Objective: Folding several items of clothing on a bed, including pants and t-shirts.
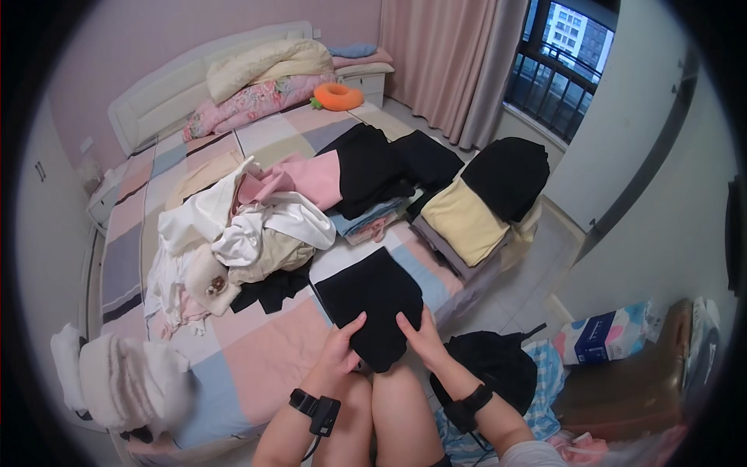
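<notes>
A folded black garment (373, 300) is held over the bed's edge, just above my knees. My left hand (344, 344) grips its near left side, thumb on top. On the opposite side my right hand (421, 335) holds it the same way. Left of the garment lies a loose heap of white clothes (251, 233), with a pink garment (303, 178) across its far side. Beyond, folded black clothes (373, 169) rest on blue and pink folded ones. To the right stands a folded stack with a yellow garment (464, 219) and a black garment (508, 175).
A checked bedsheet (274, 362) covers the bed. White fluffy textiles (117, 379) sit at its left corner. An orange ring cushion (338, 96) lies near the headboard. On the floor at right are a black bag (496, 368), a brown suitcase (624, 391) and a plastic-wrapped package (604, 333).
</notes>
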Demonstrator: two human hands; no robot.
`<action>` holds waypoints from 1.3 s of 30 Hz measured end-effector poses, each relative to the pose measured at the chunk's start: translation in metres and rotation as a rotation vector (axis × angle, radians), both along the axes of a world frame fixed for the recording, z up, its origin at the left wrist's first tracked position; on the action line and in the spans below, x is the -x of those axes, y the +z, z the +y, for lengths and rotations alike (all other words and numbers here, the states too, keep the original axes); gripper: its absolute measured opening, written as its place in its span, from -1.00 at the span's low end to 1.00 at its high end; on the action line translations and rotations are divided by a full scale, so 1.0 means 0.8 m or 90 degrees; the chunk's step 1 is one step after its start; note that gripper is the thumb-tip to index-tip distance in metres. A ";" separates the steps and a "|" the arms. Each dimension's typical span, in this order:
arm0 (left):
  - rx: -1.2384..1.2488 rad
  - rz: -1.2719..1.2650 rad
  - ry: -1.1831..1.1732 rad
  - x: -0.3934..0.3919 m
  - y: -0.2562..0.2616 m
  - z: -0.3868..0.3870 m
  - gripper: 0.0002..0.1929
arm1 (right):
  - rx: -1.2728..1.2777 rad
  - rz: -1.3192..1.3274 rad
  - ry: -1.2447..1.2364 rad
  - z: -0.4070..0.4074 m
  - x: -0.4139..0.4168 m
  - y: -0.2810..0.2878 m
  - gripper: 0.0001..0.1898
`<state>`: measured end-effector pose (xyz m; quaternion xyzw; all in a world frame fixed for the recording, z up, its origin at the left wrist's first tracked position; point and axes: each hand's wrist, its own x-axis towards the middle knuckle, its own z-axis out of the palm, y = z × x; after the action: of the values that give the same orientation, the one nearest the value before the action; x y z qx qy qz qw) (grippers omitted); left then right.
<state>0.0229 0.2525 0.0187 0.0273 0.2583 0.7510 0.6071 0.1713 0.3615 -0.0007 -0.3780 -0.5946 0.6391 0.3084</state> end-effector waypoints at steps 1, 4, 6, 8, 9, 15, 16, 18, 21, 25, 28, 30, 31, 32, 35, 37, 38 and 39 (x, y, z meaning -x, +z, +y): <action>0.001 -0.001 0.000 -0.003 0.004 0.004 -0.60 | 0.160 0.141 0.035 0.002 0.006 0.008 -0.25; 0.009 0.044 0.009 -0.005 0.022 0.018 -0.56 | 0.360 0.273 0.120 0.021 0.010 0.053 -0.36; 0.055 0.146 0.039 -0.004 0.025 0.032 -0.43 | 0.317 0.274 0.092 0.053 0.018 0.042 -0.38; 0.087 0.215 0.050 0.000 0.019 0.043 -0.34 | 0.249 0.301 0.045 0.087 0.036 0.029 -0.38; 0.116 0.283 0.060 0.003 0.013 0.049 -0.24 | 0.223 0.326 0.024 0.103 0.045 0.025 -0.38; 0.157 0.375 -0.090 0.006 -0.043 0.092 -0.19 | 0.172 0.129 -0.042 0.226 0.040 -0.108 -0.36; 0.134 0.533 -0.118 0.000 -0.055 0.098 -0.22 | -0.049 -0.138 -0.154 0.233 0.047 -0.120 -0.36; 0.099 0.882 -0.101 0.008 -0.090 0.093 -0.28 | -0.342 -0.466 -0.187 0.215 0.069 -0.112 -0.23; 0.168 1.125 -0.149 0.002 -0.091 0.091 -0.26 | -0.403 -0.643 -0.144 0.155 0.084 -0.021 -0.23; 0.213 1.217 -0.248 -0.017 -0.104 0.110 -0.18 | -0.877 -0.706 -0.103 0.140 0.068 -0.034 -0.40; 0.237 1.268 -0.280 -0.022 -0.110 0.120 -0.14 | -0.840 -0.537 0.109 0.143 0.059 -0.062 -0.50; 0.262 1.304 -0.303 -0.025 -0.107 0.127 -0.14 | -0.795 -0.522 0.103 0.153 0.057 -0.078 -0.52; 0.272 1.311 -0.305 -0.025 -0.106 0.130 -0.13 | -0.750 -0.507 0.094 0.158 0.058 -0.085 -0.54; 0.282 1.318 -0.307 -0.025 -0.105 0.133 -0.11 | -0.733 -0.511 0.088 0.165 0.062 -0.092 -0.51; 0.297 1.311 -0.303 -0.024 -0.110 0.140 -0.07 | -0.668 -0.547 0.092 0.177 0.074 -0.104 -0.46; 0.294 1.287 -0.325 -0.020 -0.108 0.143 -0.05 | -0.637 -0.606 0.120 0.181 0.081 -0.105 -0.42; 0.288 1.265 -0.345 -0.019 -0.107 0.142 -0.04 | -0.606 -0.664 0.144 0.182 0.085 -0.104 -0.39; 0.295 1.264 -0.341 -0.015 -0.110 0.139 -0.04 | -0.610 -0.660 0.149 0.183 0.091 -0.103 -0.39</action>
<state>0.0348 0.3636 -0.0692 0.5697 0.7622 0.1653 0.2592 0.0986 0.5078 -0.0830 -0.3901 -0.9165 0.0746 0.0478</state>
